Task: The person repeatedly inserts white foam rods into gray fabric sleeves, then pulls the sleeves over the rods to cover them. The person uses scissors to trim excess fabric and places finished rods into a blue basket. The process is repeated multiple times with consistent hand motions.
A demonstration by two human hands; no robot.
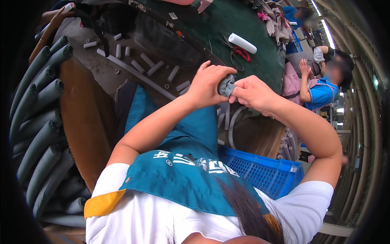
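Note:
Both of my hands meet in front of my chest on one short grey foam tube piece (226, 86). My left hand (209, 83) wraps its end from the left, fingers curled over the top. My right hand (252, 92) pinches the other end from the right. Only a small part of the grey piece shows between the fingers. Below the hands lie my teal apron and pale curved tubing (232, 122). A white roll (242, 43) and red-handled scissors (242, 53) rest on the green tabletop (211, 28) beyond the hands.
Long grey foam tubes (38, 118) are stacked at the left beside a brown board (83, 118). Several short white tube pieces (146, 65) lie scattered on the grey floor. A blue plastic crate (264, 173) sits at lower right. Another person in blue (323, 91) sits at the right.

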